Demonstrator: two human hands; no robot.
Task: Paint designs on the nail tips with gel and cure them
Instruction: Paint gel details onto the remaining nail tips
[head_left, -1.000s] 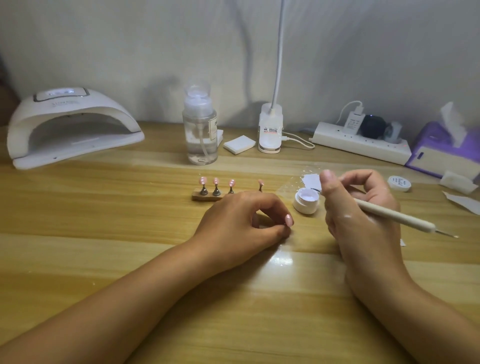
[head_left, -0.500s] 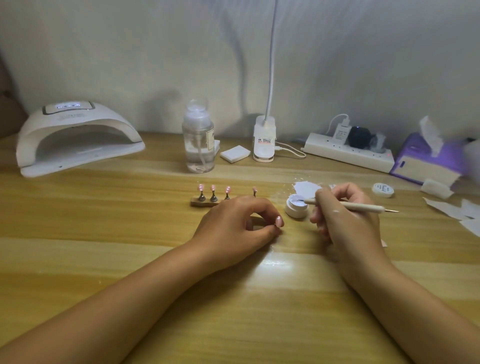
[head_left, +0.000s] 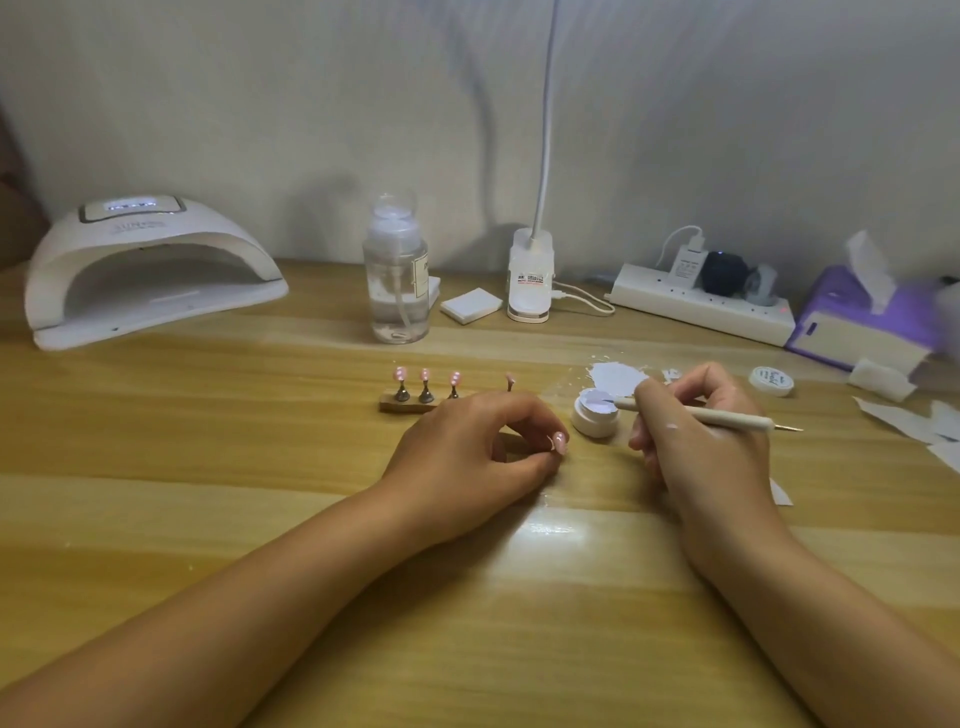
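Gripping nail art brush (head_left: 727, 417) in right hand (head_left: 701, 447), tip in gel pot (head_left: 595, 415) at 9 o'clock; pinching nail tip (head_left: 559, 442) in left hand (head_left: 472, 452). Possible faults: overloading, dripping onto tabletop (head_left: 208, 441), tipping gel pot.

Pink nail tips (head_left: 400, 372); white gel pot (head_left: 595, 414)
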